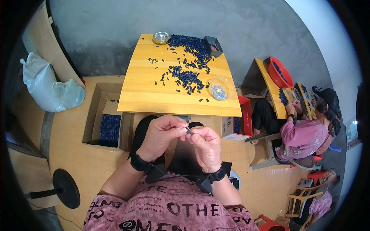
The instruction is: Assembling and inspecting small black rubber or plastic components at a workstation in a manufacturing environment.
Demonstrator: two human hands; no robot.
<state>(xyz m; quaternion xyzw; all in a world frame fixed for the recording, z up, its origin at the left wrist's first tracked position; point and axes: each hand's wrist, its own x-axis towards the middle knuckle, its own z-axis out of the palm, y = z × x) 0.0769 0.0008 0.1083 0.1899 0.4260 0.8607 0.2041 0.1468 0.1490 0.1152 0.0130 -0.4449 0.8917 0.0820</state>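
Observation:
Just past the table's near edge, both my hands meet over my lap. My right hand (207,144) pinches a small dark blue plastic piece (189,131) between thumb and fingers. At the piece's upper left end, my left hand (162,134) has thumb and forefinger pressed together; anything tiny between them is too small to name. On the yellow table (142,92) lies a loose pile of similar dark pieces (188,79), with a bigger heap (190,44) behind it. A clear round bowl (222,88) with small pale parts stands at the right edge.
A metal bowl (161,37) and a dark box (213,46) stand at the table's back. Cartons with dark pieces flank my legs: a brown box (89,125) left, a red-and-white box (234,133) right. Another person (298,134) works at a side table with a red basin (274,75).

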